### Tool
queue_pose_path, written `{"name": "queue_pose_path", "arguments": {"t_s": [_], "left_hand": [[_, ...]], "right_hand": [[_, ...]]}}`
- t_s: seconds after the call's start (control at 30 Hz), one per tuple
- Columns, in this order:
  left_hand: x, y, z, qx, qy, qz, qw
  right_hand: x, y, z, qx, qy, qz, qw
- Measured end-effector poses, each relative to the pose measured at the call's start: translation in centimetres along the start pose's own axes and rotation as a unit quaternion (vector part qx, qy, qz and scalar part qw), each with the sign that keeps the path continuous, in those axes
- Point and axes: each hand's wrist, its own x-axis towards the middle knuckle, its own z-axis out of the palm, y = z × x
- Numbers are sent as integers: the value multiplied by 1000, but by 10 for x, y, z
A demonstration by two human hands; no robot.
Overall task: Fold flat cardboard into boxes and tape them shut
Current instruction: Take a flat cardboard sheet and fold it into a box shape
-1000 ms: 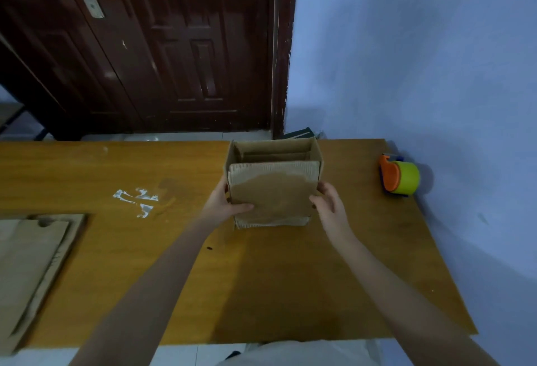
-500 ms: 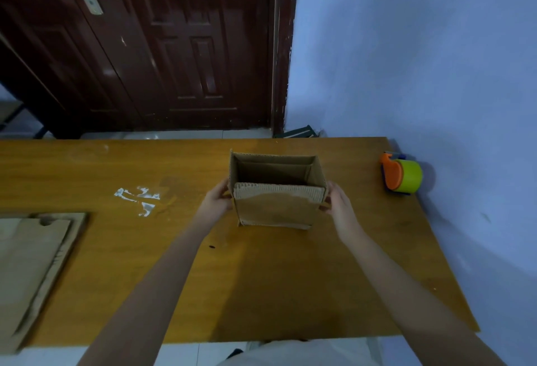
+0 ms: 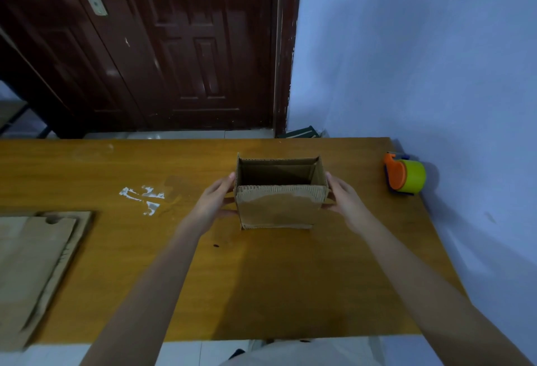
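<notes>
My left hand (image 3: 213,201) and right hand (image 3: 344,201) press flat, fingers straight, against the side walls of the open-topped cardboard box (image 3: 279,208), which stands mid-table (image 3: 276,278). Bare wood lies between it and my near edge. The tape dispenser (image 3: 405,173) sits at the right edge; flat cardboard (image 3: 32,258) overhangs the left corner.

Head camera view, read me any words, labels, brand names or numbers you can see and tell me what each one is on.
None can be read.
Cardboard box: plain, no print showing.
Tape dispenser: no label visible.
Flat cardboard: blank.
White marks on the table: scraps or smears, not lettering.
</notes>
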Motion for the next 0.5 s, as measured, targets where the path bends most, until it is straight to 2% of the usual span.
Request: {"name": "queue_pose_path", "arguments": {"t_s": [0.07,0.17,0.27,0.37,0.43,0.5], "left_hand": [[-1,1,2,13,24,32,999],[-2,11,4,26,85,126,988],[-1,23,3,86,71,195,975],[5,30,1,219,50,216,950],[8,36,2,316,56,200,926],[9,44,6,404,45,178,896]], "right_hand": [[-3,-2,4,1,20,-17,1000],[-5,-4,4,-9,65,-123,990],[-5,-11,2,-64,77,-218,971],[0,-21,0,-193,42,-263,944],[5,-26,0,-316,35,-250,914],[6,-33,3,-382,26,-222,897]]}}
